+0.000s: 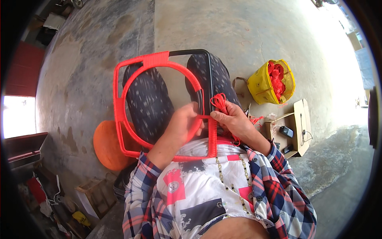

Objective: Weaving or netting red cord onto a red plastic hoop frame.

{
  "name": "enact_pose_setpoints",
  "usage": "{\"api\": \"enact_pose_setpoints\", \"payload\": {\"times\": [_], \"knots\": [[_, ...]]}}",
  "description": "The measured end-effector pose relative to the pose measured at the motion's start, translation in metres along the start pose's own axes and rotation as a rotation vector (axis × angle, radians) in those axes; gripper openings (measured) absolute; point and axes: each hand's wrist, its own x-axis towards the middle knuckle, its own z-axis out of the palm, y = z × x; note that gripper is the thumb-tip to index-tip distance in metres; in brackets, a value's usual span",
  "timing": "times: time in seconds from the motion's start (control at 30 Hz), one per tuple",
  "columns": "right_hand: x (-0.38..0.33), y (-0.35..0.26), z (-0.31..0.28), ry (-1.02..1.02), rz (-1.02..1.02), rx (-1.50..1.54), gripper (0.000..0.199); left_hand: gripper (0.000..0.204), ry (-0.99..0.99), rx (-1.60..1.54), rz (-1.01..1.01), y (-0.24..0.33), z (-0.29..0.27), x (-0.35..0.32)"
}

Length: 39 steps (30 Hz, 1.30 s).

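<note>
Across the lap [149, 103] lies the frame [156, 59], left hand [185, 120] gripping its inner ring [191, 75], right hand [234, 118] pinching red cord [219, 102] between fingers; should tension slacken, the wraps [213, 140] could work loose.

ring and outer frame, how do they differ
The ring is round; the outer frame is squarish with rounded corners.
The frame is larger, and the ring sits inside it.
The ring's visible black stretch is short, beside the left hand; the frame's is longer, running around its far right corner and down its right side.
Both are mostly wrapped in red cord where they show.
</note>
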Motion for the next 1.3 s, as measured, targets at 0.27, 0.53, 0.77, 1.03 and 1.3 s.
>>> {"api": "enact_pose_setpoints", "payload": {"times": [0.27, 0.53, 0.77, 1.03, 1.3], "knots": [[0.001, 0.001, 0.003, -0.048, -0.032, 0.114, 0.02, 0.027, 0.074, 0.07, -0.016, 0.002, 0.011, 0.002], [-0.003, -0.007, -0.029, -0.035, 0.044, 0.06, 0.017, 0.026, 0.018, 0.06, 0.045, -0.001, 0.001, 0.0], [-0.019, 0.034, -0.193, 0.55, -0.185, 0.442, 0.025, 0.029, -0.02, -0.009, 0.047, 0.0, 0.002, 0.003], [0.008, -0.024, -0.089, 0.428, -0.462, -0.198, 0.027, 0.034, 0.065, 0.044, 0.197, 0.003, 0.02, -0.004], [0.036, -0.036, 0.017, 0.213, -0.995, -1.184, 0.03, 0.026, 0.207, 0.268, 0.506, -0.005, 0.016, -0.005]]}}
